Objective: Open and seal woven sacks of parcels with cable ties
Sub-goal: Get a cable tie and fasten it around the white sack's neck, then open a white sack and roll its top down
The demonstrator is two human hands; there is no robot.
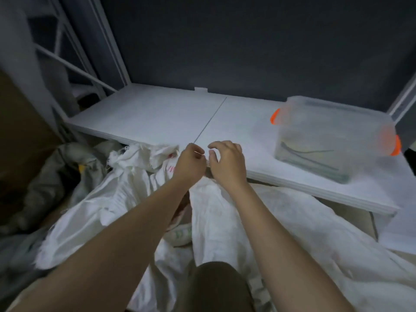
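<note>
A white woven sack (225,221) lies crumpled below me, its frayed mouth (135,156) gathered near the shelf's front edge. My left hand (190,162) is curled above the sack's neck and pinches a thin pale strip, seemingly a cable tie (199,153), between thumb and fingers. My right hand (227,162) hovers right beside it with fingers bent and spread, gripping nothing that I can see. The two hands almost touch. A parcel with green print (180,233) shows between the folds of the sack.
A white shelf board (157,113) runs across in front. On its right stands a clear plastic box (333,136) with orange latches holding dark cable ties. Grey sacks (56,172) lie at left, next to a metal frame (74,68). My knee (216,287) is at the bottom.
</note>
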